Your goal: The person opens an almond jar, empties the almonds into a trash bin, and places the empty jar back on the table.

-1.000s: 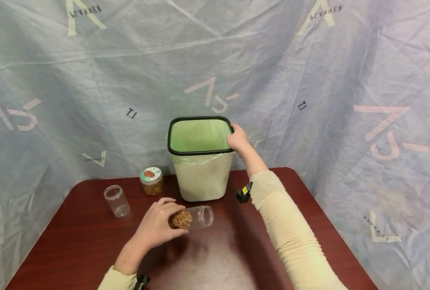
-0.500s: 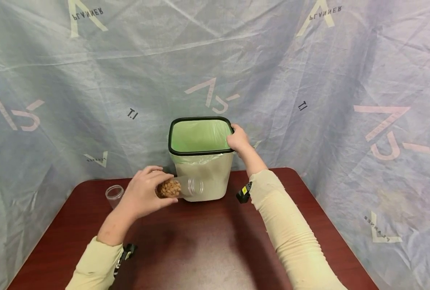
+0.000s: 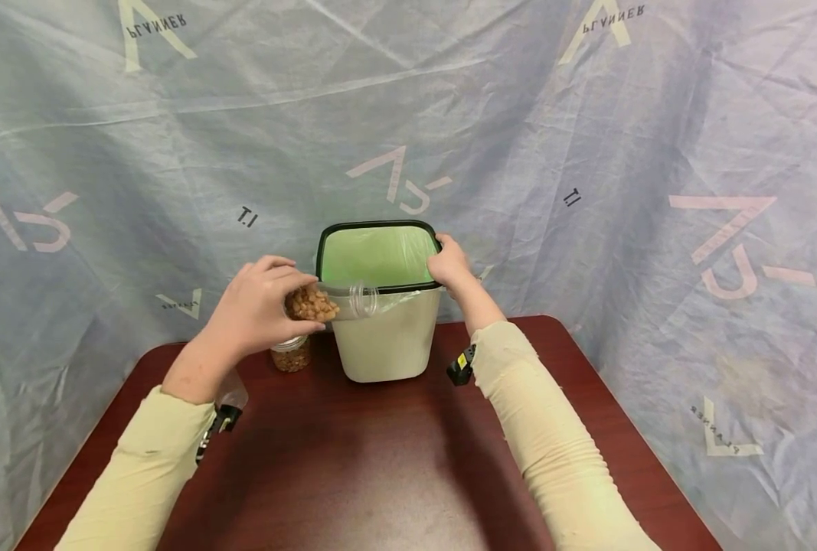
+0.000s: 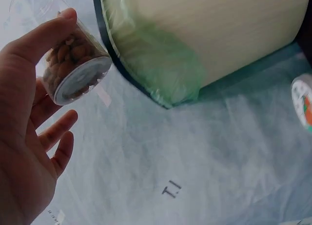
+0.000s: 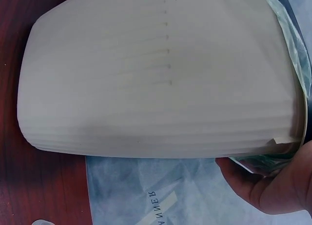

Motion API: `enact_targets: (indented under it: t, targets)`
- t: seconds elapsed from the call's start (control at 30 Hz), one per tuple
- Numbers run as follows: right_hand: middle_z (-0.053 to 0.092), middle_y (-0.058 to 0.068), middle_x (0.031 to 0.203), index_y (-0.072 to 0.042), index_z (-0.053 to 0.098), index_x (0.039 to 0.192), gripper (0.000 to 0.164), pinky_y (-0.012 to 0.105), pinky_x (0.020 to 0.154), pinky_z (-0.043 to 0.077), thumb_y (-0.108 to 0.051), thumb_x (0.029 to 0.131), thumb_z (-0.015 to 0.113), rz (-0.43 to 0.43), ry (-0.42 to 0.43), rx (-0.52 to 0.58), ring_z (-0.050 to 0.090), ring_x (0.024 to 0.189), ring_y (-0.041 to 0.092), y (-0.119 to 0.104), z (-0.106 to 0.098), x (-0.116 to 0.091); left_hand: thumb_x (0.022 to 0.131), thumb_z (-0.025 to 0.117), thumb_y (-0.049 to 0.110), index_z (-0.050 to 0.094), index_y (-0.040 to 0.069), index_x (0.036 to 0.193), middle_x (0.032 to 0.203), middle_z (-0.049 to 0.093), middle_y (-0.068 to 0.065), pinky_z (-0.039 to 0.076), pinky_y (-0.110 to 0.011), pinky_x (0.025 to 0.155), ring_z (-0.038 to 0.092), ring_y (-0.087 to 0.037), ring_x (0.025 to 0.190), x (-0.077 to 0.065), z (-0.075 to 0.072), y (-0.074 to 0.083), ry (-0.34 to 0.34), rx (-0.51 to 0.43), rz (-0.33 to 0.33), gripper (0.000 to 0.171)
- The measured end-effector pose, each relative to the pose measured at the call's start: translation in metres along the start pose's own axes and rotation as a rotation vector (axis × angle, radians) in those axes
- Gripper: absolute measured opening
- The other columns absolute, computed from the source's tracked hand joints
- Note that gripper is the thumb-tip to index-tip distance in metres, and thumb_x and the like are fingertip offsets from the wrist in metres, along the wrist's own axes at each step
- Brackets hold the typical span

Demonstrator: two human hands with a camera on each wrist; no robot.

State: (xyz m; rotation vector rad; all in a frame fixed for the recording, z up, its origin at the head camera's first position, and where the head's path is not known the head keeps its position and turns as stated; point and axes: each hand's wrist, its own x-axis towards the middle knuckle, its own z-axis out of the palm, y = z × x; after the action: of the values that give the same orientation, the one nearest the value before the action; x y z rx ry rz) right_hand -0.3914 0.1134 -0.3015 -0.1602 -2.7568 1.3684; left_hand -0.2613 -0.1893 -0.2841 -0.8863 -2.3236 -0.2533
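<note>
My left hand [image 3: 256, 306] grips a clear plastic jar [image 3: 353, 302] round its base. The jar lies on its side in the air, its open mouth to the right, before the front left rim of a whitish trash bin [image 3: 383, 344]. Brown nuts [image 3: 314, 304] are gathered at the jar's base end; in the left wrist view they resemble almonds [image 4: 70, 56]. The bin stands upright, with a black rim [image 3: 332, 228] and a green liner bag [image 3: 374, 256]. My right hand [image 3: 451, 264] holds the rim at the right side, its thumb at the inner edge.
A lidded jar of brown pieces [image 3: 291, 356] stands left of the bin, partly hidden by my left hand. Another clear jar [image 3: 233, 392] is mostly behind my left wrist. The reddish-brown table [image 3: 380, 467] meets a grey cloth backdrop [image 3: 518, 138].
My left hand has lifted the jar of nuts from low over the table up and slightly left to the bin's rim. The right hand keeps its hold on the rim.
</note>
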Motion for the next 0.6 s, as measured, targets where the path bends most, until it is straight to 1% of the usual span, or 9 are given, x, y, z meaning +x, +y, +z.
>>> enact_targets:
  t: [0.03,0.07,0.17,0.23,0.3,0.37,0.47,0.6]
  targets:
    - [0.036,0.005,0.152,-0.025,0.032,0.152,0.064,0.034,0.048,0.029,-0.004,0.093,0.040,0.004,-0.002,0.009,0.049,0.087,0.028,0.000,0.000,0.000,0.060,0.089,0.047,0.073,0.011,0.110,0.107,0.069,-0.009,0.042,-0.051,0.083,0.052,-0.031,0.111,0.004,-0.003,-0.002,-0.012,0.008,-0.006,0.064]
    - [0.036,0.005,0.152,-0.025,0.033,0.152,0.063,0.035,0.048,0.029,-0.004,0.092,0.040,0.001,-0.002,0.015,0.049,0.086,0.029,0.000,0.000,0.000,0.060,0.090,0.047,0.073,0.011,0.111,0.107,0.068,-0.009,0.042,-0.051,0.083,0.051,-0.031,0.111,0.007,-0.006,-0.004,-0.026,0.016,-0.012,0.064]
    - [0.037,0.006,0.151,-0.023,0.033,0.152,0.063,0.034,0.056,0.035,-0.005,0.092,0.040,-0.021,0.007,0.025,0.049,0.092,0.028,0.002,0.000,-0.003,0.060,0.090,0.047,0.073,0.011,0.111,0.106,0.068,-0.009,0.042,-0.051,0.081,0.051,-0.031,0.111,0.018,-0.013,-0.011,-0.053,0.043,-0.020,0.065]
    - [0.036,0.007,0.152,-0.021,0.033,0.152,0.063,0.036,0.064,0.040,-0.005,0.092,0.040,-0.035,0.008,0.039,0.050,0.102,0.029,0.003,0.000,-0.004,0.060,0.090,0.047,0.073,0.011,0.111,0.105,0.068,-0.009,0.042,-0.052,0.081,0.051,-0.030,0.111,0.026,-0.018,-0.016,-0.069,0.061,-0.020,0.064]
    - [0.037,0.007,0.151,-0.019,0.033,0.152,0.063,0.037,0.074,0.043,-0.004,0.091,0.041,-0.050,0.013,0.040,0.046,0.114,0.028,0.004,0.000,-0.005,0.061,0.090,0.046,0.073,0.011,0.111,0.104,0.068,-0.009,0.042,-0.053,0.083,0.051,-0.031,0.111,0.033,-0.021,-0.020,-0.088,0.075,-0.021,0.063]
    - [0.037,0.008,0.151,-0.019,0.033,0.152,0.063,0.038,0.079,0.044,-0.004,0.091,0.041,-0.055,0.013,0.037,0.046,0.118,0.029,0.004,0.000,-0.006,0.062,0.090,0.045,0.073,0.011,0.111,0.103,0.068,-0.009,0.042,-0.053,0.084,0.051,-0.031,0.110,0.040,-0.023,-0.024,-0.111,0.083,-0.023,0.062]
    - [0.039,0.008,0.150,-0.019,0.034,0.152,0.064,0.038,0.083,0.044,-0.004,0.090,0.041,-0.060,0.019,0.021,0.047,0.118,0.029,0.003,-0.001,-0.007,0.064,0.089,0.043,0.072,0.011,0.112,0.104,0.068,-0.009,0.041,-0.055,0.086,0.050,-0.032,0.111,0.050,-0.026,-0.030,-0.148,0.092,-0.032,0.061]
    - [0.039,0.008,0.150,-0.020,0.034,0.152,0.064,0.040,0.078,0.046,-0.004,0.090,0.042,-0.054,0.025,0.027,0.048,0.115,0.030,0.001,-0.002,-0.008,0.065,0.088,0.042,0.072,0.010,0.112,0.104,0.069,-0.009,0.041,-0.055,0.085,0.050,-0.033,0.111,0.064,-0.029,-0.037,-0.183,0.112,-0.037,0.060]
